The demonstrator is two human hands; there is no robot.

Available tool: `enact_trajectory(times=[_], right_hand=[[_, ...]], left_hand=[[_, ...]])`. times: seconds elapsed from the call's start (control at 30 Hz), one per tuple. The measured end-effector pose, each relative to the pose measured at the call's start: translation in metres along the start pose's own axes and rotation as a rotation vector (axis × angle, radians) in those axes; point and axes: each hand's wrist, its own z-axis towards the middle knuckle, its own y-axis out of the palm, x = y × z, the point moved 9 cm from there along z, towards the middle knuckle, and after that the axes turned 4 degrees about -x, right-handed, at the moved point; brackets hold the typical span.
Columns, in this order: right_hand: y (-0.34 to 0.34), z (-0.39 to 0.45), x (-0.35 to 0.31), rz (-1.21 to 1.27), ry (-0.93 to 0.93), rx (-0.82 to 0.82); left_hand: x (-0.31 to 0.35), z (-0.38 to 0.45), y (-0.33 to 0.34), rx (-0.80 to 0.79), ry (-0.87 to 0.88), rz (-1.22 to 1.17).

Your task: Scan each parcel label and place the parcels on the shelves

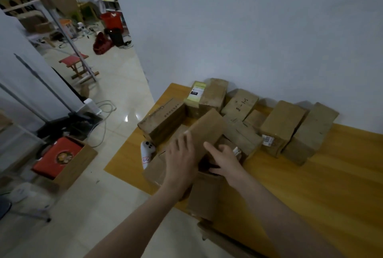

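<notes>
Head view: the right half and lower part of the frame are taken up by a yellow wooden table (331, 185), set against a pale wall (248, 29) that fills the upper right. A cluster of brown cardboard parcels (284, 125) is seen on the table at centre frame, several standing along the wall, one marked with a handwritten code and another bearing a white and green label (196, 91). In front of the cluster, a tilted parcel (207, 131) is held between both hands: the left hand (181, 158) is laid against its left side with fingers spread and nearly straight, and the right hand (226, 160) is placed at its lower right with fingers bent over the edge, though how firmly it is gripped cannot be told. A white handheld scanner (147, 149) is seen lying at the table's left edge, just beside the parcels. At lower left of the frame, a red box (58, 157) is seen on the tiled floor.
</notes>
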Motion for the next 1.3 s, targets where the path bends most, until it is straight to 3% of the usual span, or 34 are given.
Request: enact_trajectory(times=[0.17, 0.23, 0.47, 0.53, 0.67, 0.8, 0.87, 1.1, 1.23, 1.3], right_hand=[[-0.019, -0.003, 0.024, 0.460, 0.086, 0.251], [-0.033, -0.010, 0.028, 0.595, 0.105, 0.269], [-0.107, -0.066, 0.040, 0.693, 0.002, 0.300], [-0.139, -0.090, 0.040, 0.614, -0.083, 0.362], [-0.192, -0.146, 0.044, 0.597, -0.218, 0.453], [-0.237, -0.190, 0.057, 0.522, -0.226, 0.472], [-0.259, -0.214, 0.057, 0.386, -0.213, 0.422], [-0.333, -0.267, 0.054, -0.143, -0.024, 0.169], [-0.355, -0.285, 0.042, -0.366, 0.015, 0.023], [-0.372, -0.290, 0.043, -0.459, 0.041, -0.021]], left_hand=[[0.068, -0.028, -0.026, 0.203, 0.333, 0.057], [0.091, -0.038, -0.027, 0.235, 0.432, 0.057], [0.160, -0.073, -0.064, 0.257, 0.699, -0.233], [0.173, -0.078, -0.089, 0.213, 0.764, -0.363], [0.185, -0.057, -0.121, 0.185, 0.698, -0.502], [0.205, -0.027, -0.123, 0.086, 0.694, -0.597], [0.221, -0.019, -0.127, 0.096, 0.771, -0.546], [0.281, -0.029, -0.117, -0.140, 1.015, -0.316], [0.323, -0.060, -0.095, -0.411, 1.056, -0.258], [0.344, -0.076, -0.081, -0.573, 1.031, -0.398]])
